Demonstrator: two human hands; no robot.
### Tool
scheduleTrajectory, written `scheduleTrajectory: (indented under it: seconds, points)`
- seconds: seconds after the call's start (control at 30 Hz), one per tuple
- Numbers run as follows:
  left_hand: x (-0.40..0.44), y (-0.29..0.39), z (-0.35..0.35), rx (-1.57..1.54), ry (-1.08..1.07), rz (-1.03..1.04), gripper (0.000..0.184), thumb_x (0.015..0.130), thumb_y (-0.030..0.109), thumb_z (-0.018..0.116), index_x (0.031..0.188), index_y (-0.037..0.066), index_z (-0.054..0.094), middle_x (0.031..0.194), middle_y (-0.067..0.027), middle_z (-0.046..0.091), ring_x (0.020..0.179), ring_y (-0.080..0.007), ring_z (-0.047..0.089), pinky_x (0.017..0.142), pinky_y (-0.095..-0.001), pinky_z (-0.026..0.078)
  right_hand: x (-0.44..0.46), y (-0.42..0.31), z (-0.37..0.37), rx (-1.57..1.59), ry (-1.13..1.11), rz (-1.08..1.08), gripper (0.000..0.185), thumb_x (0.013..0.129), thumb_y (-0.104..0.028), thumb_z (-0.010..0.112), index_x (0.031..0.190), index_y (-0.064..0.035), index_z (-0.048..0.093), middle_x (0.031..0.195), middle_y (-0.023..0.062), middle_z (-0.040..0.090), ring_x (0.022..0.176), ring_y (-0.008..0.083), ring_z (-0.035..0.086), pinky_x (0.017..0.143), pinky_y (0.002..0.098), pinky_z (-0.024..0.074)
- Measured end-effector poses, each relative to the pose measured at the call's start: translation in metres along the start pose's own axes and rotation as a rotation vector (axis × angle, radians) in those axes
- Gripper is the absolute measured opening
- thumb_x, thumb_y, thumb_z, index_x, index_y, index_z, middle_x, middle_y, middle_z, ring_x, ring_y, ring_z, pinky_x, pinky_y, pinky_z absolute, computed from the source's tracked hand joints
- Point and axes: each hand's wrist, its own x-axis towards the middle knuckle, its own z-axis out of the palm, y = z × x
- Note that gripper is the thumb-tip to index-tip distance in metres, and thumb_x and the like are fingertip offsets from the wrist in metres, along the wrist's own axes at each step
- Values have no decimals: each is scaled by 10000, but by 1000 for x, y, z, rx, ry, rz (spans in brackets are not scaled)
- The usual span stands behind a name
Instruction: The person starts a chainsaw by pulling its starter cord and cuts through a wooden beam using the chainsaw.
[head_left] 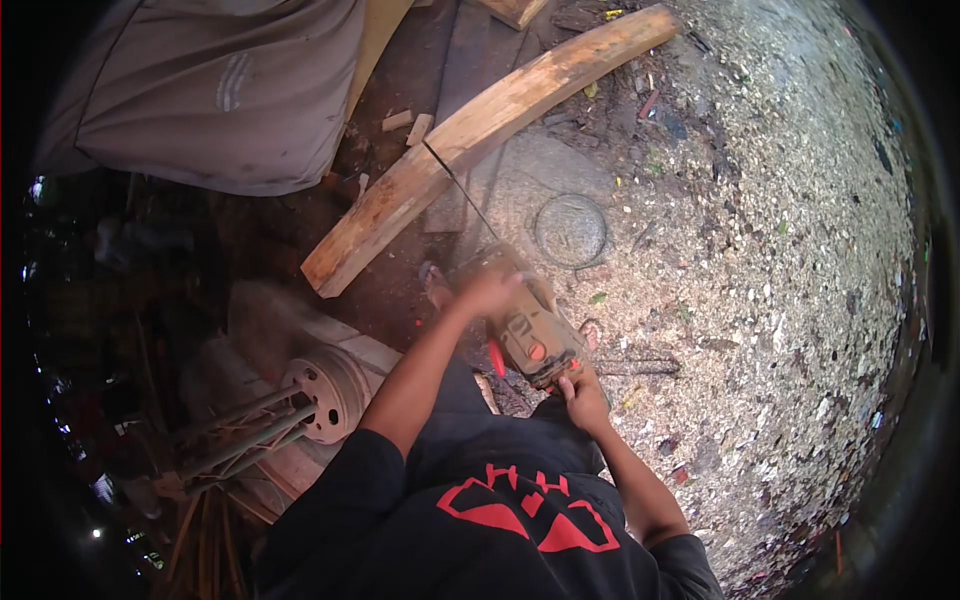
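Observation:
A dusty chainsaw (530, 335) with red-orange caps is in front of my body, and I have both hands on it. At its front handle, my left hand (490, 292) is closed and slightly blurred. My right hand (585, 402) is wrapped round the rear handle. The thin dark guide bar (475, 208) points up and left to a long curved wooden beam (540, 90). Its far end forms a dark line across the beam's width; how deep it sits in the wood I cannot tell.
Small wood offcuts (397, 121) lie beside the beam. A grey cloth cover (230, 90) hangs at upper left. A wheel rim (325, 395) with metal bars is at my left. Wood chips (750, 300) cover the ground at right, near a round lid-like disc (571, 231).

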Motion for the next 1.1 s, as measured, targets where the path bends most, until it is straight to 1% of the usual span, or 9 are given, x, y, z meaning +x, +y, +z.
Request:
scheduleTrajectory:
  seconds: [0.07,0.2,0.37,0.47,0.57,0.77,0.87,0.93,1.1]
  points:
    - [1,-2,0,16,-81,-39,634,983,514,360,1109,-42,637,1126,-277,623,1099,-416,582,948,-470,441,-4,-5,-4,-24,-10,39,692,941,-567,438,873,80,671,873,311,654,890,439,645,828,482,481]
    - [5,-18,19,-14,-29,38,668,984,531,341,1105,-54,639,1138,-281,619,1113,-417,575,962,-464,434,-7,7,2,39,116,-139,672,942,-559,442,869,66,679,875,303,657,894,434,645,823,482,482]
    - [2,-14,25,-57,-46,-24,686,973,555,348,1136,-45,636,1169,-278,609,1122,-413,574,977,-459,427,-13,7,-5,-38,32,-9,633,942,-540,459,870,45,689,878,284,663,892,426,645,815,480,485]
    - [-10,-4,24,-73,14,-25,694,969,562,347,1138,-47,635,1160,-280,612,1123,-413,575,979,-453,427,-16,3,-12,-29,-85,41,383,953,-361,540,1151,-41,614,1073,230,648,1020,379,616,896,424,467]
    - [-7,-6,24,-56,-48,8,679,970,558,345,1128,-31,644,1146,-273,620,1118,-409,581,980,-448,429,-22,1,-11,69,64,-125,407,962,-390,514,1088,-27,648,994,231,666,972,385,632,870,432,474]
    - [30,-51,51,15,73,85,632,973,536,349,1118,5,659,1123,-259,630,1091,-410,591,968,-459,433,-2,2,2,-8,6,-60,392,971,-370,506,1064,-23,663,997,225,671,970,392,632,868,428,475]
    - [35,-52,34,15,52,118,629,974,528,350,1118,-3,655,1112,-263,632,1091,-420,587,968,-463,433,3,-15,1,-44,-17,-34,403,977,-376,494,1066,-21,663,995,226,672,966,384,635,868,429,475]
    - [32,-47,19,18,71,102,625,973,528,354,1122,-1,652,1108,-266,632,1091,-417,588,968,-461,434,23,2,22,-20,140,-213,419,976,-391,488,1063,-21,664,992,229,671,964,384,635,867,431,475]
    - [41,-58,-1,11,62,59,614,968,533,374,1117,6,652,1103,-270,630,1085,-408,592,955,-463,440,33,-25,19,-8,112,-189,411,971,-396,495,1071,-38,671,1038,236,660,985,381,630,876,432,473]
